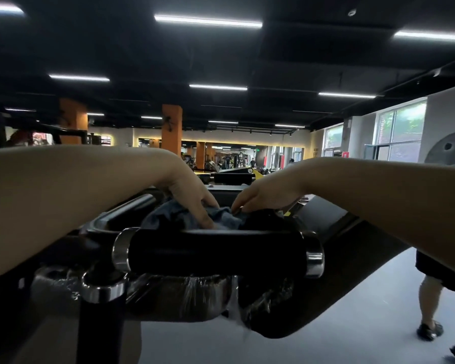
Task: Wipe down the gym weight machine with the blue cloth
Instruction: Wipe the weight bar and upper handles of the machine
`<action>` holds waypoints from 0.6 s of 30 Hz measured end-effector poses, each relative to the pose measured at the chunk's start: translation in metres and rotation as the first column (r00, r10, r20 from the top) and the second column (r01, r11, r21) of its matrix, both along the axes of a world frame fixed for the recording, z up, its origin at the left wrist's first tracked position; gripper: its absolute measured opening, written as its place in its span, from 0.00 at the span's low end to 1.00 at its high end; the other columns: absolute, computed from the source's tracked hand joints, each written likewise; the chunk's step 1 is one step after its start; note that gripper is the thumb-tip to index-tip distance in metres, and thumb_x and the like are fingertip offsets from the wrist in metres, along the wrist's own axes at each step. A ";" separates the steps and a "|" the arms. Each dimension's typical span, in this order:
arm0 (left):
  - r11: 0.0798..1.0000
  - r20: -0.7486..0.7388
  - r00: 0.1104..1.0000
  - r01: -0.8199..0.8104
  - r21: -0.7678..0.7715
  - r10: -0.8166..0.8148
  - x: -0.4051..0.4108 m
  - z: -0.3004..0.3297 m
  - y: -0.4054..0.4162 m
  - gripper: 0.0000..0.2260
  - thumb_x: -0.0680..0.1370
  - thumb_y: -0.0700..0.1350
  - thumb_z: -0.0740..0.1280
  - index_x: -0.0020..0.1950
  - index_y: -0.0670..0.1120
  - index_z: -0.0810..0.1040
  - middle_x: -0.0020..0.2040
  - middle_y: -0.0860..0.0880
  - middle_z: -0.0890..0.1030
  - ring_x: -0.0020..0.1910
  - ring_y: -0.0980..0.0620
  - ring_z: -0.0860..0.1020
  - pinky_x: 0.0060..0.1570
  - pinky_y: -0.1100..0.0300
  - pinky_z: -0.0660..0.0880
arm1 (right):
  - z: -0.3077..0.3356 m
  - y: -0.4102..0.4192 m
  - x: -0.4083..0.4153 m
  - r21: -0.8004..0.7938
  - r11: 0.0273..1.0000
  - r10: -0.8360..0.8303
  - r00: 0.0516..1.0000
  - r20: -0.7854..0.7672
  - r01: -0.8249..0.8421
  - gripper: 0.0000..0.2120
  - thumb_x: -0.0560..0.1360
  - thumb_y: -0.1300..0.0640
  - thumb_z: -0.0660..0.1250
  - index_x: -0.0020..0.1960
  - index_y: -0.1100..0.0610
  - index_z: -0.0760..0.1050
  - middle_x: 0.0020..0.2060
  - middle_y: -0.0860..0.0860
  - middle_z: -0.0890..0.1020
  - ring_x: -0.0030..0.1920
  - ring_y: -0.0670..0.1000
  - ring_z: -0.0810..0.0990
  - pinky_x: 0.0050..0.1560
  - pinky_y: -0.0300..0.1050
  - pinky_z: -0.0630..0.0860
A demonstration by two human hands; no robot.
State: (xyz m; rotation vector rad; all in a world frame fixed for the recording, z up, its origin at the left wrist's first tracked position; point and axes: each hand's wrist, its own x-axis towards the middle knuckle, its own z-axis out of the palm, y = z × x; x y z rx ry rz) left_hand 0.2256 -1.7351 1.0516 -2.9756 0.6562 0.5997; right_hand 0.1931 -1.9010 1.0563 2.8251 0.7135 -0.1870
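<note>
Both hands, left hand [195, 203] & right hand [263, 197], pinch bunched blue cloth [174, 216] on machine frame [121, 211] behind near black grip [216, 252]; risk: loose bunch could slip off, missing chrome.

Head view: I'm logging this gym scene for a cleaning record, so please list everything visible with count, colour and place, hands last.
blue cloth: one, blue-grey, bunched on the machine behind the handle, under both hands
padded handle: one, black with chrome end caps, centre foreground
curved chrome bar: one, silver, left of the cloth
plastic wrap: one patch, clear, on the frame below the handle
pillars: several, orange, mid background
ceiling lights: many, white strips, overhead
windows: a few, bright, right wall
bystander: one, dark shorts and sandals, lower right
left hand: one, fingers pressing into the cloth
right hand: one, fingertips pinching the cloth
</note>
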 end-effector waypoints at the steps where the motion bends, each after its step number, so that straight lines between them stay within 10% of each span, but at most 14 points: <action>1: 1.000 -0.043 0.999 0.009 0.017 -0.008 -0.002 0.003 -0.006 0.35 0.60 0.64 0.69 0.65 0.54 0.71 0.58 0.51 0.78 0.55 0.52 0.78 0.58 0.54 0.75 | 0.002 -0.001 0.003 -0.010 1.000 -0.010 1.000 -0.014 0.009 0.18 0.83 0.55 0.52 0.71 0.51 0.65 0.64 0.53 0.73 0.53 0.47 0.74 0.54 0.37 0.71; 5: 0.997 0.007 0.998 0.066 -0.034 -0.066 -0.002 -0.004 -0.040 0.27 0.59 0.67 0.65 0.54 0.57 0.72 0.49 0.54 0.78 0.48 0.56 0.77 0.48 0.61 0.74 | 0.006 -0.016 0.007 -0.099 0.982 -0.161 0.987 -0.022 0.158 0.15 0.81 0.59 0.57 0.65 0.51 0.70 0.58 0.54 0.76 0.56 0.55 0.77 0.56 0.48 0.74; 13: 0.952 -0.011 0.986 0.155 -0.264 -0.164 0.006 -0.004 -0.107 0.18 0.67 0.57 0.72 0.53 0.53 0.73 0.53 0.53 0.80 0.55 0.52 0.79 0.58 0.55 0.75 | 0.032 -0.066 0.002 -0.313 0.905 -0.204 0.940 0.275 0.288 0.17 0.80 0.63 0.58 0.66 0.52 0.74 0.62 0.48 0.74 0.49 0.46 0.68 0.28 0.24 0.66; 18: 0.900 -0.037 0.989 0.113 -0.420 -0.142 -0.002 0.010 -0.140 0.26 0.69 0.52 0.71 0.65 0.50 0.68 0.56 0.52 0.78 0.53 0.53 0.78 0.55 0.55 0.76 | 0.055 -0.112 -0.007 -0.151 0.927 -0.292 0.913 0.285 0.344 0.17 0.80 0.63 0.55 0.62 0.51 0.74 0.45 0.46 0.74 0.49 0.53 0.76 0.49 0.44 0.75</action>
